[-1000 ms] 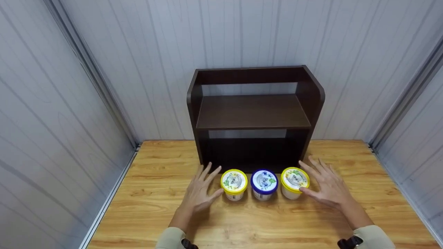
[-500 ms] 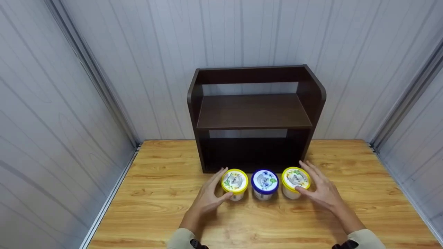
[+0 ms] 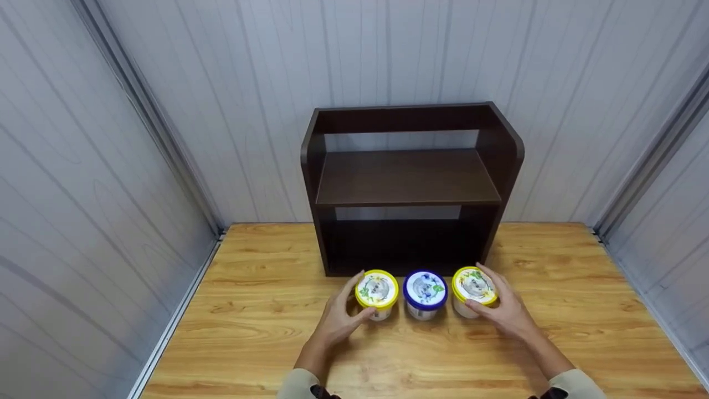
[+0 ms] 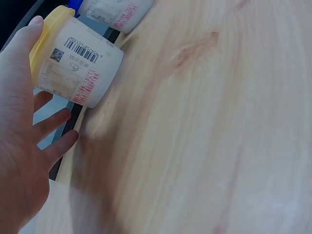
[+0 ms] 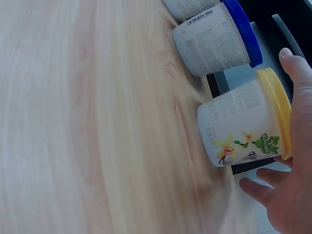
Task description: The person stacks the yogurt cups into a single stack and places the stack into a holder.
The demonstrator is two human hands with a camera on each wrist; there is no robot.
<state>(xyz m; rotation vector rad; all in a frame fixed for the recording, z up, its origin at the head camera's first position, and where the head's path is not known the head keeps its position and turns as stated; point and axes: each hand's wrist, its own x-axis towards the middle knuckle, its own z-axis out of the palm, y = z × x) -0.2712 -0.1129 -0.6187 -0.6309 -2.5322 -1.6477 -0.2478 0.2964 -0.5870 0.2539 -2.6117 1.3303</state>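
Three lidded tubs stand upright in a row on the wooden table. On the left is a yellow-lidded tub [image 3: 376,289], in the middle a blue-lidded tub [image 3: 425,290], on the right another yellow-lidded tub [image 3: 474,286]. My left hand [image 3: 339,315] reaches round the left tub, thumb at the front of its lid and index fingertip by its far left edge. Its other fingers [image 4: 57,127] are spread beside the tub. My right hand [image 3: 507,307] frames the right tub likewise; in the right wrist view its thumb [image 5: 294,66] looks apart from the lid. Neither index finger's contact is clear.
A dark brown two-level shelf [image 3: 410,177] stands right behind the tubs, its lower front edge close to them. Pale panelled walls [image 3: 266,111] enclose the table [image 3: 249,332] at the back and both sides.
Both hands have moved inward and their spread fingers have drawn closer round the two yellow-lidded tubs. The tubs look unmoved on the table.
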